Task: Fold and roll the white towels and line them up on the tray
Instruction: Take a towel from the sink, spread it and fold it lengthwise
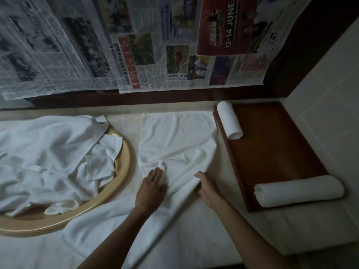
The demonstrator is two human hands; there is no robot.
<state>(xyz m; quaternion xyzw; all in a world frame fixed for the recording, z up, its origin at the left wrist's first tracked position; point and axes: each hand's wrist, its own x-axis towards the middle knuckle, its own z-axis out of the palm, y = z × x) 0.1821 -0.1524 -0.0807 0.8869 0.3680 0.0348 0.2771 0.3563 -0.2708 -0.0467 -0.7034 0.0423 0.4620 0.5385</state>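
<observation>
Left hand lay flat, fingers straight, pressing on the spread towel on the table. Right hand, just beside it, gripped the towel's right edge, fingers curled under the cloth. Tray sat right of that hand, with one rolled towel at its far corner and another roll at its near end. Unfolded towels were heaped in a basin left of the left hand.

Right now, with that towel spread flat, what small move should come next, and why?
Probably fold the right edge across: the right hand already pinches that edge of the spread towel while the left hand presses it flat. The tray holds only two rolls.
</observation>
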